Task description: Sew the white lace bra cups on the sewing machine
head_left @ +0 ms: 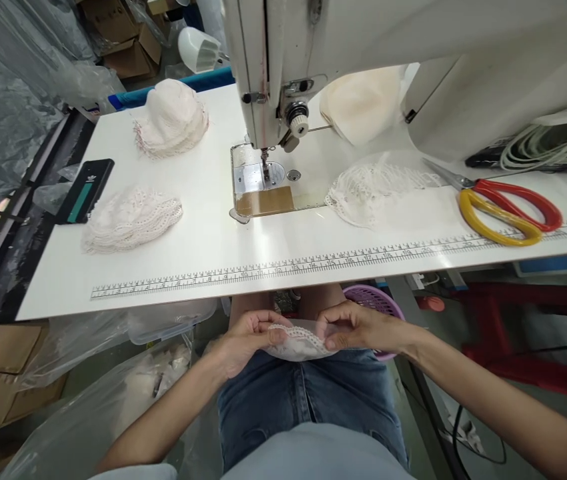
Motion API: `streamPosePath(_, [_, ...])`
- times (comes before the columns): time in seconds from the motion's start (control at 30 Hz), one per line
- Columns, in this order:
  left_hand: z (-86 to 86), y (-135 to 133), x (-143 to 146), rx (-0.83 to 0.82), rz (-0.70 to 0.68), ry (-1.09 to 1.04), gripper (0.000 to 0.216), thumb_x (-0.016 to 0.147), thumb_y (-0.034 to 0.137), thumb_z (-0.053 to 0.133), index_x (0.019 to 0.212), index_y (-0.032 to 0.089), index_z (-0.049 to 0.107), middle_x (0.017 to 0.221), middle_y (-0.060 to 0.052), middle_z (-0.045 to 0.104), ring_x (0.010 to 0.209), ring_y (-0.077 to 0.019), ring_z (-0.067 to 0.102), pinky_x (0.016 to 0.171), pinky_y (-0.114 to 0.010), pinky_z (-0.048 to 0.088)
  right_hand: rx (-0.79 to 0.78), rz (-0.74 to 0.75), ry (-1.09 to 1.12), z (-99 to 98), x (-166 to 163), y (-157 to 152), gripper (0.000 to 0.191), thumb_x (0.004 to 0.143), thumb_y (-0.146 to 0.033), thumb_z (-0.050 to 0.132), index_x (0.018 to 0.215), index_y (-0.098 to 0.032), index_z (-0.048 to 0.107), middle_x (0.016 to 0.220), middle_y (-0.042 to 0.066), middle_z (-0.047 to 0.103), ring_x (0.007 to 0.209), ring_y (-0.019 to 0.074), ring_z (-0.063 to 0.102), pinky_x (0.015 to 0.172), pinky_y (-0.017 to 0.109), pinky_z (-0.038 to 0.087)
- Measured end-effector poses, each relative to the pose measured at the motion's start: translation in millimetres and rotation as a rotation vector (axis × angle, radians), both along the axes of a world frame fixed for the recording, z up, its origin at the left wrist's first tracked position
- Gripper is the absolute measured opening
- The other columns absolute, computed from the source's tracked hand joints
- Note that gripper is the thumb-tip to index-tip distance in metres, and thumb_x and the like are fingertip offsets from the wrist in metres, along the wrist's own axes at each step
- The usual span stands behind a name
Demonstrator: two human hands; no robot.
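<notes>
A small white lace piece [296, 345], with a scalloped trim along its upper edge, is stretched over my lap below the table's front edge. My left hand [256, 337] pinches its left end between thumb and fingers. At the other end, my right hand [351, 327] grips the trim the same way. On the table, a stack of similar lace pieces [133, 219] lies at the left, and more white lace [373, 190] lies right of the needle plate. The sewing machine [265, 163] stands above, its needle area apart from both hands.
Red-and-yellow scissors [506, 210] lie at the table's right, blades pointing left. A printed ruler [283, 268] runs along the front edge. Cream cup-shaped pieces [363, 103] sit behind the machine head, a pale stack [171, 117] at back left, near a black phone [86, 191]. A purple basket [376, 301] is below.
</notes>
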State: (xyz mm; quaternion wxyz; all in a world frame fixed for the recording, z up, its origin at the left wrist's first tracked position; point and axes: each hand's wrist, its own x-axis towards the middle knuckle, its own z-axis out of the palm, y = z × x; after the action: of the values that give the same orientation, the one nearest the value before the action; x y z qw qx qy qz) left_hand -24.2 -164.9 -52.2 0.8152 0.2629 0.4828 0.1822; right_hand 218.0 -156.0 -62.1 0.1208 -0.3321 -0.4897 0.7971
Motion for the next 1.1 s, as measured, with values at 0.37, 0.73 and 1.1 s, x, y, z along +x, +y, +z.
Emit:
streamPosePath(0.37, [-4.7,4.5,0.7,-0.113,0.140,-0.128,0.022,0.066,0.025,0.078,0.074,0.013,0.061,0.062,0.002,0.061,0.054,-0.0066,0.056,0.051,-0.015,0.041,-0.026,0.036,0.062,-1.8,8.5,3.5,0.023,0.076,-0.031,0.067,0.091,-0.014,0.066,0.074,-0.001,0.056,0.067,0.0085,0.049,0.064,0.020,0.039])
streamPosePath(0.73, [-40.0,-15.3,4.4,-0.172,0.192,-0.271,0.035,0.058,0.019,0.082,0.089,0.011,0.066,0.075,-0.003,0.068,0.064,-0.0112,0.063,0.063,-0.019,0.047,-0.096,-0.015,0.124,-11.4,6.7,-1.4,0.025,0.075,-0.035,0.069,0.089,-0.014,0.066,0.079,0.001,0.059,0.072,0.0100,0.053,0.067,0.021,0.039])
streamPosePath(1.1, [-23.9,-12.6,11.7,-0.134,0.198,-0.147,0.035,0.055,0.026,0.084,0.081,0.011,0.065,0.069,-0.001,0.066,0.057,-0.0088,0.058,0.057,-0.019,0.044,0.024,-0.045,-0.004,-7.1,-10.7,-4.8,0.034,0.076,-0.047,0.064,0.076,-0.013,0.061,0.069,-0.002,0.050,0.064,0.0092,0.044,0.058,0.022,0.034])
